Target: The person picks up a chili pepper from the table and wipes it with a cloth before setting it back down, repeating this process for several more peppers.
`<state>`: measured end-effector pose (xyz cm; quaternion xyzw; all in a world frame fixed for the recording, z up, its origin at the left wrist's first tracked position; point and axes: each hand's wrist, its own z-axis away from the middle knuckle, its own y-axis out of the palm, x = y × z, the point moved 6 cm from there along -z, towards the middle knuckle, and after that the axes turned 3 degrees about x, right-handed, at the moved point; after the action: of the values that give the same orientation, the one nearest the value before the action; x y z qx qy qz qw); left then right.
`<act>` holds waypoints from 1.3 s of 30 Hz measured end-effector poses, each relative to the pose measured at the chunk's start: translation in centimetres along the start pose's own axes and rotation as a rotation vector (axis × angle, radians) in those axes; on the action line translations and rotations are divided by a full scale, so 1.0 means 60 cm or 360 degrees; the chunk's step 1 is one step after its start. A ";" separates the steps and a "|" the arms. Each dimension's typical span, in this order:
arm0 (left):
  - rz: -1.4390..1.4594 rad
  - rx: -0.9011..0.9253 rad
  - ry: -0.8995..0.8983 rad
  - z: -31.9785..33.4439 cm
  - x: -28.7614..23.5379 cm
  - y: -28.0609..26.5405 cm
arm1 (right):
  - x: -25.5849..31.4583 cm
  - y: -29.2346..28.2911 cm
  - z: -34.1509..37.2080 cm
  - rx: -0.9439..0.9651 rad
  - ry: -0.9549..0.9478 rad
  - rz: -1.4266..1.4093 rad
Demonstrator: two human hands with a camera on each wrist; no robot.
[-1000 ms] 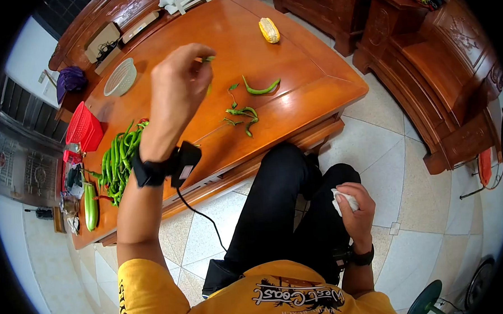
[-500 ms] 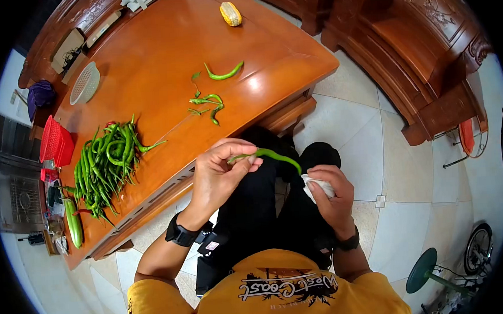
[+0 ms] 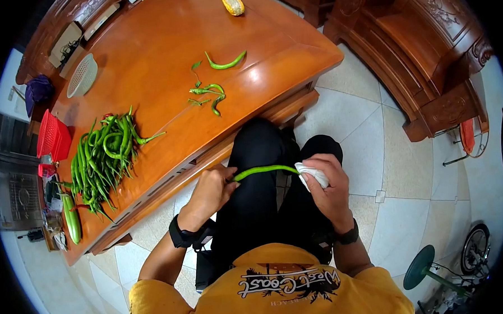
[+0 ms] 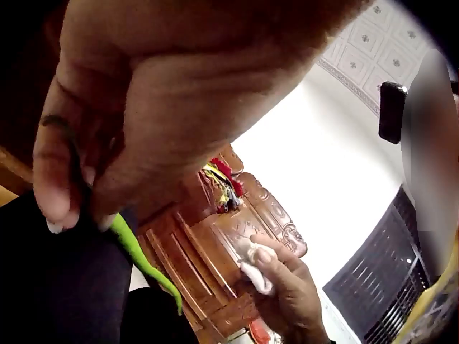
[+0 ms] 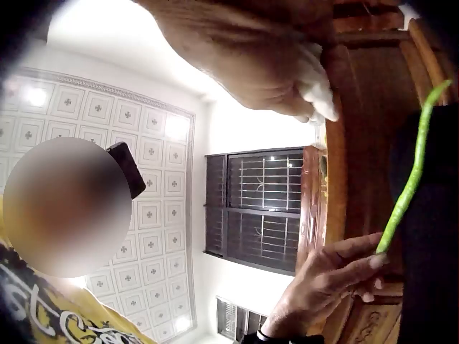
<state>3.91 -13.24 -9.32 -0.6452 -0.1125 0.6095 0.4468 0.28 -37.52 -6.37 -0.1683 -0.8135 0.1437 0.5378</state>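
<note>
Surface [image 3: 163,65]: broad, wooden, beside the person's knees. On it, near the left side, lies the pile of green peppers [image 3: 103,158], stems and tips crossing; the red basket [image 3: 54,137] stands beside it. Farther right lie a few loose peppers [image 3: 216,91].

Lap [image 3: 256,140]: the work is held above it, off the surface. Judged a sound place, with room for both hands.

Left hand [image 3: 208,192]: grip clamped on one end of the pepper, thumb against fingers. Right hand [image 3: 331,190]: grip closed round the white cloth [image 3: 313,178], a fold of which shows past the fingers.

Held pepper [image 3: 263,169]: long, slightly bowed, spanning the space between the hands. Step in hand judged to be wiping it. The left grip should be firm enough to stop twisting, yet light, since a thin pepper may snap if bent. The cloth should wrap the skin and run along the curve with even, mild pressure, the pepper being turned to reach every side. Pulling across the bow would load its middle; a clean fold serves best.

Tip: beside the cloth in the head view, apart from it in the wrist views; contact cannot be confirmed. The far end deserves the lightest touch, being narrowest.
</note>
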 end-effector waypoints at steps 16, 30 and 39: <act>0.1428 0.0699 -0.0392 -0.004 -0.087 0.080 | 0.039 0.047 0.002 0.0073 -0.0097 -0.0124; 0.1553 0.0424 -0.0396 0.004 -0.085 0.051 | -0.001 -0.004 -0.008 -0.0150 0.0044 0.0156; 0.1549 0.0423 -0.0260 -0.003 -0.097 0.053 | 0.037 0.025 -0.005 -0.0004 -0.0135 -0.0034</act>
<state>1.46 -19.14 -7.61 -0.5106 0.2449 0.8045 0.1790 -0.05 -35.20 -5.02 -0.1540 -0.8376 0.1439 0.5040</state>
